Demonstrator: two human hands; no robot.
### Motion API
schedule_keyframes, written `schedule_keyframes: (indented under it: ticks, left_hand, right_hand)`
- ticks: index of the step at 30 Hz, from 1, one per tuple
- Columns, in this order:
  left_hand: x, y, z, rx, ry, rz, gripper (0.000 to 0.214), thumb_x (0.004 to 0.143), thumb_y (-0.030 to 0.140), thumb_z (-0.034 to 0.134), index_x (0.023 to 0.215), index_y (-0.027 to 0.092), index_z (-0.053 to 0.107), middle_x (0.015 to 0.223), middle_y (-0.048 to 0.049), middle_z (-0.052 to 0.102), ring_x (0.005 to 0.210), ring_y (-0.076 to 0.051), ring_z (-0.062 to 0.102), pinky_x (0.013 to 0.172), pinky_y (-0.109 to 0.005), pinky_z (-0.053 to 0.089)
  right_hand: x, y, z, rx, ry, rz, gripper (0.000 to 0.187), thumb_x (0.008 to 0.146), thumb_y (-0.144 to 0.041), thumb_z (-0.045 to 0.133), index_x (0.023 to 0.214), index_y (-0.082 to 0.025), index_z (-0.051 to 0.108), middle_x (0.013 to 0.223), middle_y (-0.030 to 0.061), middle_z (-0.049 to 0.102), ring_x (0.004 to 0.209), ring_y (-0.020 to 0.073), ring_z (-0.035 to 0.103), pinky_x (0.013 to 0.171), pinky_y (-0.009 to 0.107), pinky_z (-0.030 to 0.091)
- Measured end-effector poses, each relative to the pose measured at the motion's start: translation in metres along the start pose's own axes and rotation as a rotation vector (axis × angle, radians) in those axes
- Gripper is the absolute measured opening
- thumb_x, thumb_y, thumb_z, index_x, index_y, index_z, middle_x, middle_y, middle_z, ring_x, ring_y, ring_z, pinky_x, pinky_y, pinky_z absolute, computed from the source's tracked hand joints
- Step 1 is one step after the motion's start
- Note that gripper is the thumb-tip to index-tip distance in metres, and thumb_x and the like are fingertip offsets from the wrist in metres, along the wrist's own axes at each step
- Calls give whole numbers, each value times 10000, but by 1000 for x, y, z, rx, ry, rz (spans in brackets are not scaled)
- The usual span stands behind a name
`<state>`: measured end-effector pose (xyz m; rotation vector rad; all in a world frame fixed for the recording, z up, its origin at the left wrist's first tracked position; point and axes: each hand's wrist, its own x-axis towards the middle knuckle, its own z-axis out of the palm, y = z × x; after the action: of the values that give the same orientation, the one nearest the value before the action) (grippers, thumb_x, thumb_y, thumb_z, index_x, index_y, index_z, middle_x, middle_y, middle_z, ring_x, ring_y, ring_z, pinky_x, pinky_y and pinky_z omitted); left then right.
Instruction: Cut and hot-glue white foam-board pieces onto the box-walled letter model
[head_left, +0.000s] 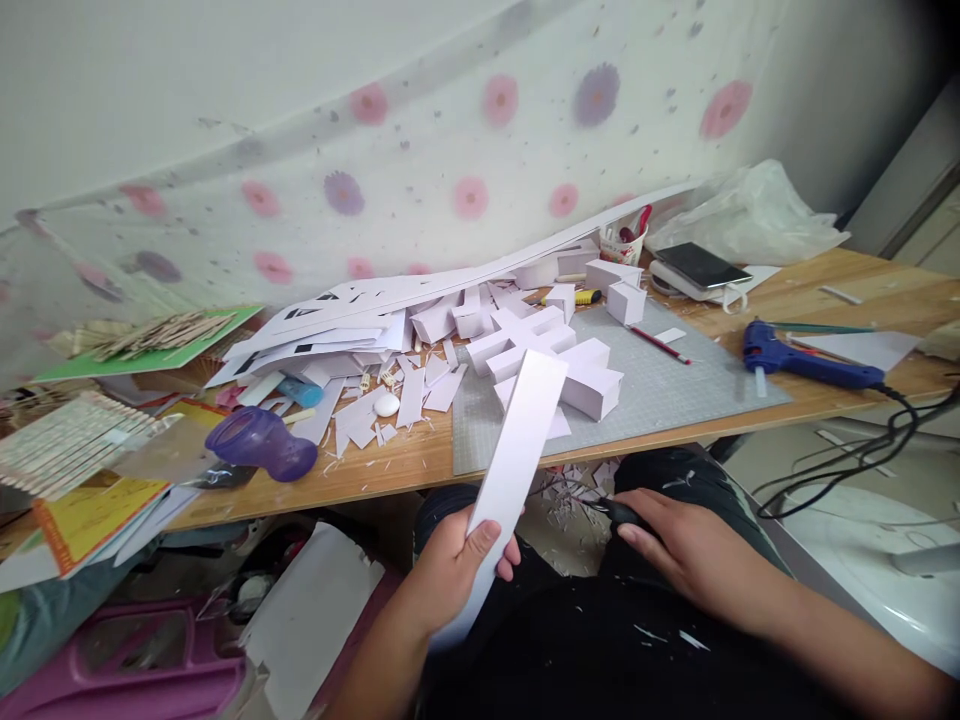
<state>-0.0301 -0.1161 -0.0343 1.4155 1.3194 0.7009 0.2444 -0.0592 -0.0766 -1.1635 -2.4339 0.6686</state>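
My left hand is closed round the lower part of a long white board strip, which tilts up in front of the table edge. Over my lap, my right hand grips a black-handled tool. Its thin end points left, too small to tell its exact kind, and it stays apart from the strip. Behind the strip, white folded board shapes stand on a grey cutting mat. A red pencil lies on the mat.
A blue glue gun with a black cord rests at the right. Left of the mat are board scraps and a purple bottle. Further back are a yellow cutter, a cup of tools and a phone.
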Motion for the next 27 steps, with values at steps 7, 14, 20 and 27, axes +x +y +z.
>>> schedule_keyframes:
  ticks: [7, 14, 20, 27]
  left_hand:
    - [11, -6, 17, -156, -224, -50, 536, 858, 608, 445, 1042, 114, 543, 737, -61, 631, 568, -150, 585, 557, -256, 421]
    - [4, 3, 25, -102, -358, -88, 507, 820, 644, 476, 897, 155, 586, 711, -31, 605, 575, -130, 551, 574, -238, 424]
    - [-10, 17, 17, 146, -373, 38, 628, 769, 748, 418, 896, 192, 683, 785, -34, 644, 702, -176, 565, 656, -248, 426]
    - [-17, 19, 12, 140, -285, -78, 639, 767, 747, 427, 872, 167, 673, 787, -39, 640, 716, -160, 574, 644, -221, 435]
  right_hand:
    - [17, -19, -45, 7, 274, -362, 499, 845, -124, 493, 1319, -276, 479, 1395, 112, 483, 1168, 247, 565, 901, 349, 501]
    - [38, -49, -57, -151, -72, -418, 590, 772, -136, 548, 1334, -304, 481, 1375, 87, 497, 936, 246, 665, 776, 367, 539]
    - [45, -64, -65, 75, -255, -481, 375, 860, -441, 570, 1205, -294, 571, 1138, 49, 571, 845, 180, 636, 753, 288, 503]
    - [51, -74, -69, -2, -160, -432, 308, 811, -497, 628, 1009, -261, 623, 1101, 31, 569, 822, 178, 623, 684, 280, 470]
